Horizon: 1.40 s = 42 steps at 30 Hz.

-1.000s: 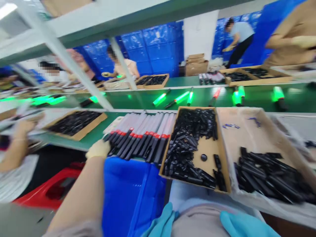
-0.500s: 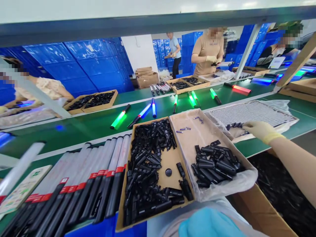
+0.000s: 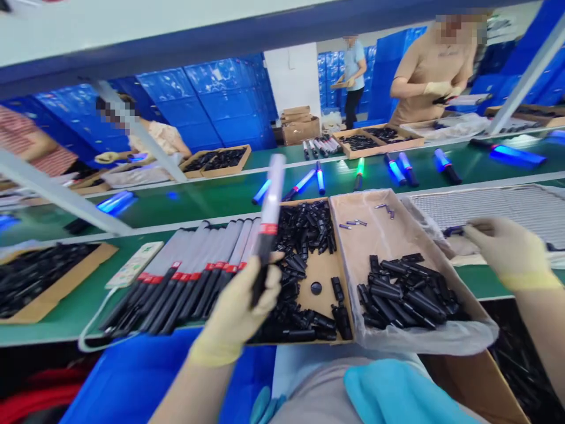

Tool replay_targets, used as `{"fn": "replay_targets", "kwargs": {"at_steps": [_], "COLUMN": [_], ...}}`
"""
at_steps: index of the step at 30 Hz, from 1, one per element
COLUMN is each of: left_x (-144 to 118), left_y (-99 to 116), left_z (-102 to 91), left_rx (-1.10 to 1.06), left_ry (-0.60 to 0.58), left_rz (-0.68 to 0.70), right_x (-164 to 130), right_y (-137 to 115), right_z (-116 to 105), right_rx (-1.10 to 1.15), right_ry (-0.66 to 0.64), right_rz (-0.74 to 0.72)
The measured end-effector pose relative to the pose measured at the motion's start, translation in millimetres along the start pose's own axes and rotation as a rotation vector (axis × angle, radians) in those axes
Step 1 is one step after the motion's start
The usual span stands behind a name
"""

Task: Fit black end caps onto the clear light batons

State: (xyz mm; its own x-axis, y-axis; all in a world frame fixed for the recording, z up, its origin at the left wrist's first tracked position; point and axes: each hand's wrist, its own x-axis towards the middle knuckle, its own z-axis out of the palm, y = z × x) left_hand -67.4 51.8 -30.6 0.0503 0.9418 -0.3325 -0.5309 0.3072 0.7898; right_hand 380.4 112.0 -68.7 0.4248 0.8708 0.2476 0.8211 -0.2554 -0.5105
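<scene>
My left hand [image 3: 242, 300], in a pale glove, is wrapped round the black handle of a light stick [image 3: 271, 200]. Clear tube uppermost and unlit, the stick stands nearly upright before the box of black parts [image 3: 304, 235]. At the right, my right hand [image 3: 505, 247], gloved too, reaches over a white grid tray [image 3: 477, 209]. Its fingertips pinch at a small dark cylinder [image 3: 454, 231] on the tray's near left edge. Between my hands lies a lined box [image 3: 353, 253] with black handle parts [image 3: 397, 291] and several small batteries [image 3: 353, 224].
A row of unlit light sticks [image 3: 194, 259] lies left of the boxes, beside a power strip [image 3: 135, 265]. Lit sticks [image 3: 304, 181] rest on the green belt [image 3: 229, 188]. Co-workers [image 3: 435, 76] work across it. Slanted white posts [image 3: 62, 194] and an overhead shelf [image 3: 176, 41] frame the bench.
My left hand has come into view with a light stick. My view has turned left. My right hand stays at the tray, where fewer dark cylinders show. Several glowing sticks went from green to blue.
</scene>
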Motion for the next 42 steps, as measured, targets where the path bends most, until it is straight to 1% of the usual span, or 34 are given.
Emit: {"fn": "replay_targets", "kwargs": {"at_steps": [1, 2, 4, 6, 7, 9, 11, 14, 16, 19, 21, 24, 26, 28, 30, 32, 34, 37, 40, 42], "left_x": [4, 8, 16, 19, 18, 13, 7, 0, -3, -3, -3, -2, -2, -3, -2, 0, 3, 10, 13, 14], "left_y": [-16, -32, -61, -83, -91, -104, -114, -124, -130, -138, -143, -147, -147, -145, -143, -141, -142, -144, -146, -144], "left_z": [19.3, 37.8, 69.2, 90.9, 98.2, 107.2, 112.0, 116.7, 119.3, 121.8, 122.9, 124.8, 126.5, 127.5, 126.9, 124.2, 119.9, 113.3, 109.9, 110.5], "left_rx": [-0.044, -0.095, -0.206, -0.275, -0.295, -0.314, -0.328, -0.331, -0.326, -0.313, -0.282, -0.229, -0.219, -0.228, -0.247, -0.248, -0.216, -0.147, -0.127, -0.147], "left_ry": [-0.124, -0.213, -0.287, -0.281, -0.263, -0.227, -0.223, -0.228, -0.206, -0.154, -0.123, -0.093, -0.065, -0.028, -0.01, -0.021, -0.025, 0.02, 0.034, 0.025], "left_rz": [-0.074, -0.136, -0.217, -0.282, -0.306, -0.329, -0.313, -0.26, -0.233, -0.176, -0.1, -0.001, 0.011, -0.013, -0.057, -0.086, -0.048, 0.049, 0.039, 0.024], "right_x": [-19, -39, -81, -114, -125, -136, -137, -135, -136, -140, -144, -149, -151, -152, -152, -151, -151, -153, -153, -141], "right_y": [-11, -22, -47, -68, -76, -86, -89, -86, -84, -81, -80, -79, -79, -79, -79, -79, -80, -85, -90, -84], "right_z": [-8, -14, -21, -20, -17, -9, -2, 7, 10, 13, 14, 16, 19, 22, 26, 28, 27, 22, 17, 17], "right_rx": [0.07, 0.154, 0.386, 0.462, 0.454, 0.401, 0.346, 0.286, 0.276, 0.321, 0.372, 0.432, 0.465, 0.523, 0.593, 0.638, 0.63, 0.503, 0.351, 0.317], "right_ry": [0.008, 0.013, -0.019, -0.025, -0.021, -0.017, -0.008, 0.067, 0.099, 0.065, 0.031, 0.034, 0.053, 0.047, -0.007, -0.068, -0.086, -0.072, -0.102, -0.12], "right_rz": [-0.046, -0.107, -0.363, -0.617, -0.719, -0.852, -0.92, -0.964, -0.98, -0.991, -0.976, -0.934, -0.912, -0.874, -0.816, -0.787, -0.828, -0.957, -1.042, -1.064]}}
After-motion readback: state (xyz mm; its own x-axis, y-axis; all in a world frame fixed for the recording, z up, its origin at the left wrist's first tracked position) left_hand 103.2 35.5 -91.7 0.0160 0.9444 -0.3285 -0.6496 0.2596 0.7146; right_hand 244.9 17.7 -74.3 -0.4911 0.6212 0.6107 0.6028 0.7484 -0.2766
